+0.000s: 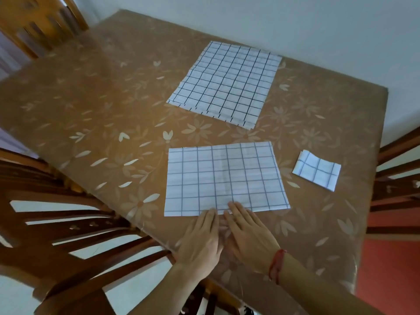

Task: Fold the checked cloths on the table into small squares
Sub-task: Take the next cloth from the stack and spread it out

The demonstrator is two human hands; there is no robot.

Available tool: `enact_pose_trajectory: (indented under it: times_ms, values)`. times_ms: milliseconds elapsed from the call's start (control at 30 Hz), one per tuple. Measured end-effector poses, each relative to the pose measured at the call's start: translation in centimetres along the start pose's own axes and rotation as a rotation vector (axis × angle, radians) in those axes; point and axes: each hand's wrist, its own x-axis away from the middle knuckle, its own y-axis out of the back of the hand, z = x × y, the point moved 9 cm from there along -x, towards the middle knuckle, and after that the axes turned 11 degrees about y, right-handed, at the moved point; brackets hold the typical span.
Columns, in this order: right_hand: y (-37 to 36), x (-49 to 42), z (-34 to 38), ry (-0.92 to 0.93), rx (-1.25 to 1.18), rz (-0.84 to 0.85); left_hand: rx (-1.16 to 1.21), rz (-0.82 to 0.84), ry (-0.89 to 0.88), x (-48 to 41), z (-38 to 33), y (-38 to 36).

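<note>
Left hand [200, 243] and right hand [247, 235] flatten the near edge of the half-folded cloth [225, 176].
Each grip lies flat, pinching nothing; best to smooth outward before folding. Finished square [317, 170] lies right of it, stack [225, 83] beyond.

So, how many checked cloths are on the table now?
3. A small folded square lies at the right; a larger cloth lies nearest the camera; a far cloth lies behind it, and its layered edge may hide more.
</note>
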Motion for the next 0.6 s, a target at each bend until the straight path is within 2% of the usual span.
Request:
enact_pose_trajectory:
  times_ms: [400,600]
  values:
    - [-0.3,-0.7,0.2,-0.087,0.052,0.079,-0.124,-0.038,0.247,1.9,7.0,2.1]
    - [0.3,-2.0,2.3,-0.048,0.039,0.056,-0.172,-0.037,0.264,2.3,8.4,2.1]
